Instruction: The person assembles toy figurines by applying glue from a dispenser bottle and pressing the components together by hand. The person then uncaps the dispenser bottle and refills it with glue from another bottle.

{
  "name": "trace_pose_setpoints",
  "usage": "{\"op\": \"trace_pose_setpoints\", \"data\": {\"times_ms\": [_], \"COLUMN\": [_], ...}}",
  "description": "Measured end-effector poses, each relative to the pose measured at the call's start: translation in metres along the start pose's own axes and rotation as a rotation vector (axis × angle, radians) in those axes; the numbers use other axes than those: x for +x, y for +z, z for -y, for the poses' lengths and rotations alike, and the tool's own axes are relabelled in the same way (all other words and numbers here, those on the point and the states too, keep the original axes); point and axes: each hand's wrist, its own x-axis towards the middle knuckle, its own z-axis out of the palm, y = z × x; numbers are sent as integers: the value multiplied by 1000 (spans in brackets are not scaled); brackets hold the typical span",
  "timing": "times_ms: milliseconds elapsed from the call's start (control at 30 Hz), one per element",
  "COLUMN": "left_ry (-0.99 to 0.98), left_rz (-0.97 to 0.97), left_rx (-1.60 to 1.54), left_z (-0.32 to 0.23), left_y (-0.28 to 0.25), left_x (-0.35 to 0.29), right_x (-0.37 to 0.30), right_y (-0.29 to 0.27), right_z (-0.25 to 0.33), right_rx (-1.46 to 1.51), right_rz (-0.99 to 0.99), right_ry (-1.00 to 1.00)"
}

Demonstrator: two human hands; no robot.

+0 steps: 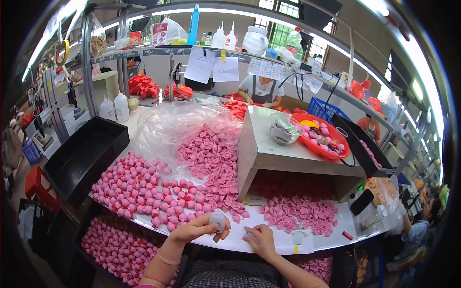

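Observation:
My left hand [194, 229] is closed around a small whitish squeeze bottle [217, 220], held just above the table's front edge. To its right, my right hand [262, 241] rests low over the white tabletop [240, 247] with its fingertips pinched together. A tiny bluish bit shows at those fingertips, too small to name. Beyond the left hand spreads a heap of pink balls with red parts [139, 187]. Pink curled pieces [206, 153] lie in a pile behind, and more pink pieces [302, 213] lie to the right of my right hand.
Clear plastic sheeting [168, 125] covers the back of the pile. A grey box shelf [283, 139] carries a red basket [331, 152]. Black trays stand at the left [86, 158] and below [81, 249]. A phone [362, 201] and cup [377, 216] are at right. A co-worker [263, 89] sits opposite.

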Motion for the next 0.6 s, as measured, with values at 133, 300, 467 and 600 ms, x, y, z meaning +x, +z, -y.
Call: {"op": "trace_pose_setpoints", "data": {"times_ms": [133, 300, 467, 600], "left_ry": [-9, -37, -148, 8], "left_rz": [-36, -122, -364, -545], "left_rx": [70, 139, 196, 237], "left_z": [-12, -7, -16, -18], "left_y": [-2, -19, -17, -22], "left_x": [-5, -24, -23, -27], "right_x": [2, 145, 385, 554], "right_y": [-43, -178, -226, -202], "right_z": [9, 74, 98, 95], "right_rx": [182, 371, 348, 174], "right_rz": [-167, -313, -344, -556], "right_ry": [123, -107, -451, -223]}}
